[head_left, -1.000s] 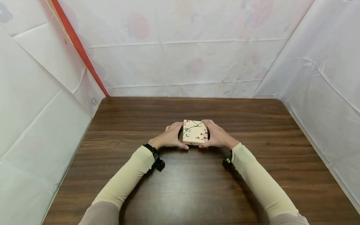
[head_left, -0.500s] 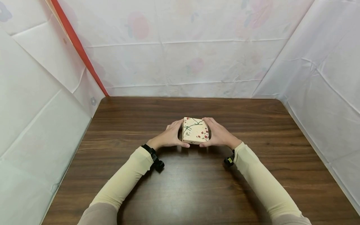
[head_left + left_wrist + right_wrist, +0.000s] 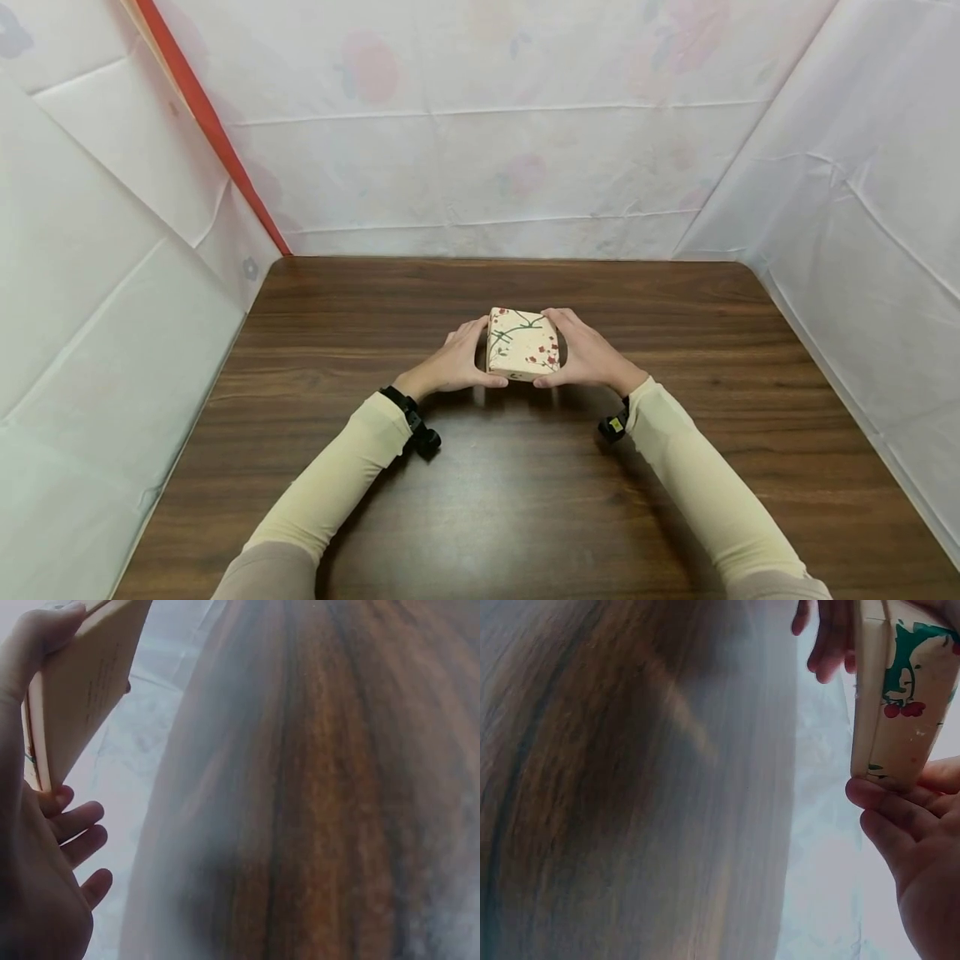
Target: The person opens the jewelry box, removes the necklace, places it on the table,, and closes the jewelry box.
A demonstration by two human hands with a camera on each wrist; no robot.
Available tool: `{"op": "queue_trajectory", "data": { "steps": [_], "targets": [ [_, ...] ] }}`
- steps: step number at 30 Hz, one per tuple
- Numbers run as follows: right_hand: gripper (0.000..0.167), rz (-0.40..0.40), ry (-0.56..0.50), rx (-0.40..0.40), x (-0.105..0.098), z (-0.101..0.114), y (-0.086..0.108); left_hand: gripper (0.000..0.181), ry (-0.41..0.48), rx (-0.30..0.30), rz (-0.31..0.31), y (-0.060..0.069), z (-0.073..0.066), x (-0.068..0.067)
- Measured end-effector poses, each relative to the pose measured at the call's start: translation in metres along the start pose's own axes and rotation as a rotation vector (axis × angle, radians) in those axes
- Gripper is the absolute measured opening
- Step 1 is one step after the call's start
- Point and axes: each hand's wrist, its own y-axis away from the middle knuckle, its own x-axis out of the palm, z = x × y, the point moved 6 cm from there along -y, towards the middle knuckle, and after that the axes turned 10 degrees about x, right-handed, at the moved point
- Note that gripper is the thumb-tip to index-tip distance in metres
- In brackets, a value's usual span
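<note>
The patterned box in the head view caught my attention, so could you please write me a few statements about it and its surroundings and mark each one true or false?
1. The left hand and the right hand grip the box from opposite sides. True.
2. The table has a dark brown wood-grain top. True.
3. The box rests flat on the table. False: the two hands hold it up above the table.
4. The upper face of the box is plain blue. False: it is cream with a green and red floral pattern.
5. A red strip slants down at the left of the head view. True.
</note>
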Motion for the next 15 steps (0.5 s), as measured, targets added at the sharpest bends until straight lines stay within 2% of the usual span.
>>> {"op": "queue_trajectory", "data": {
  "steps": [6, 10, 15],
  "targets": [
    [0.109, -0.01, 0.037, -0.027, 0.0021, 0.0032, -0.0021, 0.122, 0.018, 0.002, -0.017, 0.0002, -0.0022, 0.0003],
    [0.109, -0.017, 0.042, -0.032, 0.0019, 0.0054, -0.0018, 0.119, 0.042, 0.002, -0.04, -0.0011, -0.0034, 0.0008],
    [0.107, -0.008, 0.013, -0.021, 0.0001, 0.004, -0.0006, 0.115, 0.025, -0.009, -0.029, -0.0017, -0.0057, 0.0011]
  ]
}}
